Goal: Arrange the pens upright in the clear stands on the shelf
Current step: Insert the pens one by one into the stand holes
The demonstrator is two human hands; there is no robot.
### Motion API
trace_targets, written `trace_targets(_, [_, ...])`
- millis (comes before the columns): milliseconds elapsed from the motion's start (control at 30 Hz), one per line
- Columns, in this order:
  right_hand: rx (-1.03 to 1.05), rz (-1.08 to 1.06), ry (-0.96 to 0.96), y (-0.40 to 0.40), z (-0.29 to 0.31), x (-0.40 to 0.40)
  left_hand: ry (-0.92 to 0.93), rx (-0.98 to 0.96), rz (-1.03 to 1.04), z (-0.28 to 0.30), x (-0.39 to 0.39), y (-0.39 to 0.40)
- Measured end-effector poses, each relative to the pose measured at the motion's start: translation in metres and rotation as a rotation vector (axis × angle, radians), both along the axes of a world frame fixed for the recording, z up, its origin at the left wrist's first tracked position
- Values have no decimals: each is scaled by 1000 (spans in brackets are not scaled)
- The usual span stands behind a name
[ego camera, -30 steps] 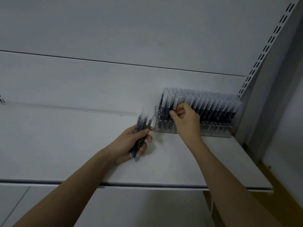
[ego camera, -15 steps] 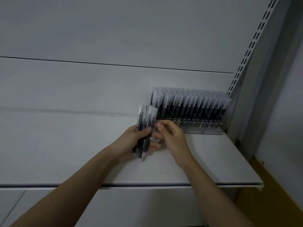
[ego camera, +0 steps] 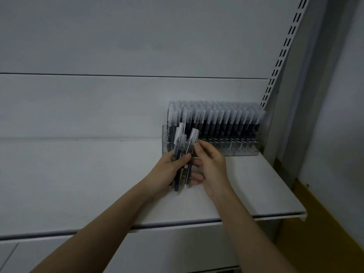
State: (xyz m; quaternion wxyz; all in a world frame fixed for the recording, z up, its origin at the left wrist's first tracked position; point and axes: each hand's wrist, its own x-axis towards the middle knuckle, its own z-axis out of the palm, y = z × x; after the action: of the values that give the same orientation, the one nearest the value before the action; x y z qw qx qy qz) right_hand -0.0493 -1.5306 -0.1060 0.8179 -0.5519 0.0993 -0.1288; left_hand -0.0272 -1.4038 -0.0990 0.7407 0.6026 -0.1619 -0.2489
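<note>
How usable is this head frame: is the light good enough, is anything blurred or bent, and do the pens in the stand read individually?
Head view: dim, flat, bluish light with no glare. The pens in the clear stand merge into a dark mass, only their pale caps separating. The shelf edge bows from wide-angle distortion. The left hand with its bundle of pens and the right hand look slightly soft.

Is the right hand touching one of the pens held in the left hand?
Touching: the head view shows the right hand pinching the rightmost pen of the left hand's bundle.
</note>
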Motion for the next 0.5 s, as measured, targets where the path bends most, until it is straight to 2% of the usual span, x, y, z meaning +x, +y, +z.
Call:
trace_targets(333, [32, -175, -94, -10, -13, 11, -58, -24, 113, -9, 1, -8])
trace_targets(400, [32, -181, -92, -10, -14, 11, -72, -1, 102, -8, 1, -8])
trace_targets(500, [34, -186, -116, -9, -13, 9, -188, 89, 125, -10, 3, -7])
